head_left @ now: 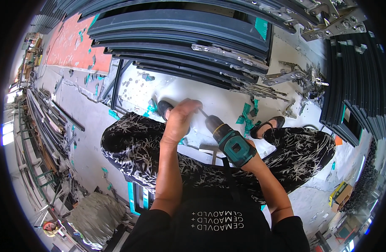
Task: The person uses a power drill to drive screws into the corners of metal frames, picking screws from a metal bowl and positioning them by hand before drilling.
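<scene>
A teal and black cordless drill (234, 145) is in my right hand (250, 158), whose fingers are wrapped round its grip. Its chuck points away from me and to the left, with a thin bit (204, 112) sticking out. At the tip of that bit is my left hand (183, 116), fingers pinched together and slightly smeared by motion. Whatever is between those fingers is too small to make out. Both hands are above the white floor between my knees.
Dark grey metal frames (172, 31) are stacked ahead, with metal hinge arms (230, 58) on them. More dark frames (356, 80) stand at the right. Turquoise film scraps (246, 119) litter the floor. Long metal profiles (46, 122) lie at the left; a cardboard box (343, 196) sits at the right.
</scene>
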`<state>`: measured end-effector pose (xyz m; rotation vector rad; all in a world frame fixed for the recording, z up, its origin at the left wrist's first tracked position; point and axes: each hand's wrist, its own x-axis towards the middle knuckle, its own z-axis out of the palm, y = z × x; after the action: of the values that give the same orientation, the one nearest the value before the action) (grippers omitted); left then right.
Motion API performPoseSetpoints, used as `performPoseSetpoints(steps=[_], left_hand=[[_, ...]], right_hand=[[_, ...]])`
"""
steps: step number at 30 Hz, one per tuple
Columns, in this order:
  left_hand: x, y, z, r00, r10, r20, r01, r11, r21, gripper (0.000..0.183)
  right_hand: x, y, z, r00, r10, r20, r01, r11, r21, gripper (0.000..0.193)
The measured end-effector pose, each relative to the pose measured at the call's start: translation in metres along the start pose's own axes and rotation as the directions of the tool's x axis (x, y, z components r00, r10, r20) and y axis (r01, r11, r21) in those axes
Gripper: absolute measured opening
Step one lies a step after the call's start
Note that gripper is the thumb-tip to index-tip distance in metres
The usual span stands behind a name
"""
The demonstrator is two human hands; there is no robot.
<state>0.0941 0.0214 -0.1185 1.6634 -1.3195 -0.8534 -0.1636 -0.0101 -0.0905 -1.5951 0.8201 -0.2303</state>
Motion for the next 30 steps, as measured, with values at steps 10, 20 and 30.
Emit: performPoseSetpoints(steps=[10, 20, 30], left_hand=[[0.004, 0.007, 0.023, 0.981, 0.022, -0.192, -0.041, 0.995, -0.092, 0.027], [-0.015, 0.033, 0.048, 0.871, -0.445, -0.210, 0.253, 0.771, -0.585, 0.045], [-0.016, 0.028, 0.053, 0.869, -0.433, -0.241, 0.165, 0.711, -0.684, 0.044]], right_hand=[[0.005, 0.019, 0.025, 0.974, -0.208, -0.096, 0.188, 0.965, -0.181, 0.040], [0.053, 0.004, 0.048, 0.872, -0.189, -0.451, 0.058, 0.956, -0.288, 0.052], [0.067, -0.003, 0.055, 0.819, -0.312, -0.482, 0.068, 0.886, -0.458, 0.049]])
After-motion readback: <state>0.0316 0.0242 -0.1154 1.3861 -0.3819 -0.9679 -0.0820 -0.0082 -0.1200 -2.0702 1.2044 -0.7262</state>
